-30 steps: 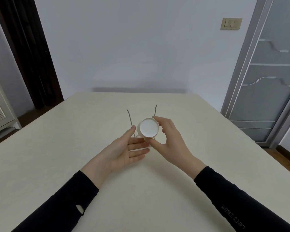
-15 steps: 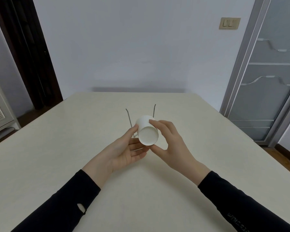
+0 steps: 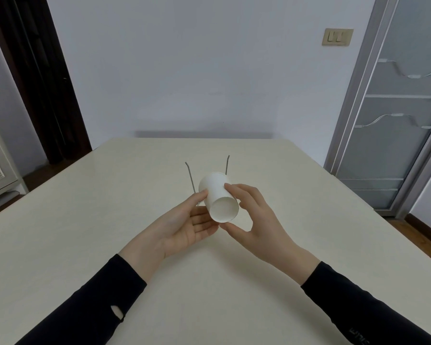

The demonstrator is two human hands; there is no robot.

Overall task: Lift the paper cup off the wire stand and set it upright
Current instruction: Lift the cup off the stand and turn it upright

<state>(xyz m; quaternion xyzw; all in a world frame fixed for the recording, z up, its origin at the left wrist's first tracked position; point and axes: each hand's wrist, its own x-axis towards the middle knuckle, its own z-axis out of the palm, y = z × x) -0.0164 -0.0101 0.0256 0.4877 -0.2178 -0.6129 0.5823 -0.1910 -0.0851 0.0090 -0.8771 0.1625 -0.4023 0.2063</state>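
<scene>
A white paper cup (image 3: 215,192) is held in the air above the cream table, tilted, with its round base turned toward me and its mouth pointing away. My right hand (image 3: 254,220) grips it, forefinger on the upper side and thumb under the base. My left hand (image 3: 182,225) lies palm-up beside it, its thumb tip touching the cup's left side and its fingers under the base. Behind the cup, the two thin metal prongs of the wire stand (image 3: 189,174) rise from the table; the stand's lower part is hidden by the cup and my hands.
The cream table (image 3: 85,220) stretches wide around my hands. A pale wall lies behind it, a dark door frame (image 3: 40,83) at the left, a grey glass-panelled door (image 3: 396,120) at the right.
The cup has come down and toward me, away from the prongs, and tilted so more of its side shows. Both hands have moved with it.
</scene>
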